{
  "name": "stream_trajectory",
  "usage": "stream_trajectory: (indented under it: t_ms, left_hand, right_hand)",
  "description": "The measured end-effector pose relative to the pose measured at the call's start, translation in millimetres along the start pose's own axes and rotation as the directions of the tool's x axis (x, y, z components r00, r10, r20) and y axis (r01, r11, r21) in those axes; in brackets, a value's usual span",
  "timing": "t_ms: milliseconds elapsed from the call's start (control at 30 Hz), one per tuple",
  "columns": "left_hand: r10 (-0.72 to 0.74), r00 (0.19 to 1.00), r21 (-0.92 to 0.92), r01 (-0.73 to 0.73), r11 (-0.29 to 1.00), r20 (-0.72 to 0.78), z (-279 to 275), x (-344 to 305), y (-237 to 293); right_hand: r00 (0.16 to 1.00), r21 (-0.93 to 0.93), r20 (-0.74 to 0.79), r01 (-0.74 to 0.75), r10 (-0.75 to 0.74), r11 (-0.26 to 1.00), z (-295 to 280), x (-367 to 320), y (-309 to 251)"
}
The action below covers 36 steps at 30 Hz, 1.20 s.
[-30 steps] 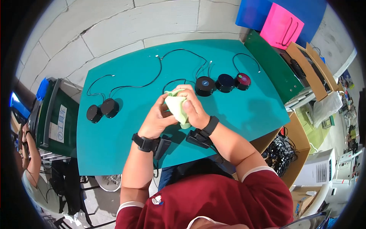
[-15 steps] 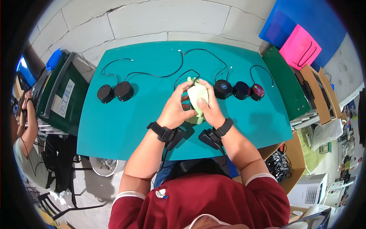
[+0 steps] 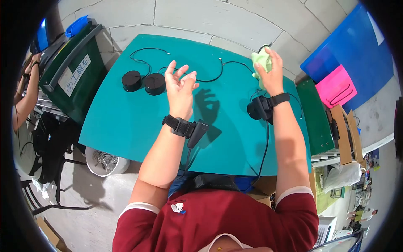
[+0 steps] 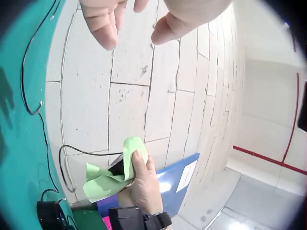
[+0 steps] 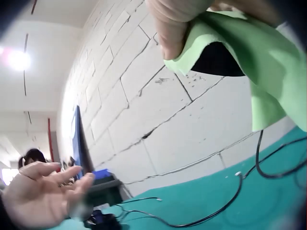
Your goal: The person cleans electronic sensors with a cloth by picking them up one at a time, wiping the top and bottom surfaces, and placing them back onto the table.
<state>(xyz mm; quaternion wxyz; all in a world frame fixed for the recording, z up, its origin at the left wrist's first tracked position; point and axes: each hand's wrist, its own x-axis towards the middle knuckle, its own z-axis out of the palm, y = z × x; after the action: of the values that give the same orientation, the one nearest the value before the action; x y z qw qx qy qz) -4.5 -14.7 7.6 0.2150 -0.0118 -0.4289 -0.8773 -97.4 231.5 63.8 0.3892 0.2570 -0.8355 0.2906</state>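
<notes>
My right hand (image 3: 273,77) grips a light green cloth (image 3: 260,64), raised over the table's far right part. Inside the folds a black thing (image 5: 216,61) shows in the right wrist view, with a thin black cable (image 4: 88,152) running from it in the left wrist view. The cloth covers most of it. My left hand (image 3: 180,93) is raised over the table with fingers apart and nothing in it. Two black round devices (image 3: 132,80) with cables stand just left of it. Under my right wrist another black round device (image 3: 253,111) is partly hidden by the wrist camera.
The green table (image 3: 226,143) backs onto a white block wall (image 3: 184,17). A dark green bin (image 3: 75,67) stands on the left, a pink bag (image 3: 336,87) and cardboard box (image 3: 344,134) on the right. A white bucket (image 3: 119,166) sits below the front left edge. Another person's arm (image 3: 27,94) shows far left.
Both hands were together on the cloth. My left hand has let go and moved left; my right hand has carried the cloth away to the far right. The head view has shifted.
</notes>
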Motion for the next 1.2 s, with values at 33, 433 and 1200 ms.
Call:
stream_trajectory:
  t_ms: [33, 433, 1200]
  left_hand:
    - [0.000, 1.000, -0.002, 0.000, 1.000, 0.007, 0, 0, 0]
    - [-0.027, 0.998, 0.029, 0.025, 0.999, 0.050, 3, -3, 1]
    - [-0.358, 0.887, 0.276, 0.281, 0.919, 0.291, -1, -1, -16]
  right_hand:
    - [0.997, -0.014, 0.081, 0.004, -0.003, 1.000, 5, -4, 5]
    - [0.696, -0.130, 0.700, -0.100, 0.163, 0.986, 29, -94, -35]
    - [0.400, 0.967, 0.191, -0.231, 0.897, -0.103, -92, -124, 27]
